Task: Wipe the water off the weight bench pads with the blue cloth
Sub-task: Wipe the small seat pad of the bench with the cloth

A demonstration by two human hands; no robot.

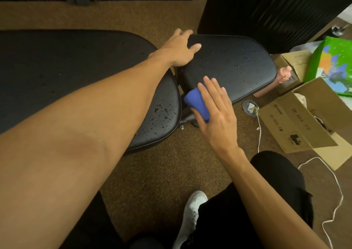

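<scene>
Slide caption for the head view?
Left hand rests on the wet seat pad while right hand presses the blue cloth against its near corner.

A brown carpet (pixel 162 172) is seen under everything. Two black bench pads are carried above it – a long pad (pixel 57 67) at 9 o'clock and a small pad (pixel 228 62) at 1 o'clock, with a narrow gap between them. Water drops (pixel 162 113) are scattered over both pads. The left hand (pixel 179 48) is rested on the small pad's 10 o'clock corner; a blue cloth (pixel 196 103) is pressed against its 7 o'clock edge under the flat right hand (pixel 217 113). On the carpet, an open cardboard box (pixel 291 123) is set at 3 o'clock, a grey disc (pixel 247 105) just beside it, a white cord (pixel 337 184) at 4 o'clock, a white shoe (pixel 192 210) at 6 o'clock.
</scene>
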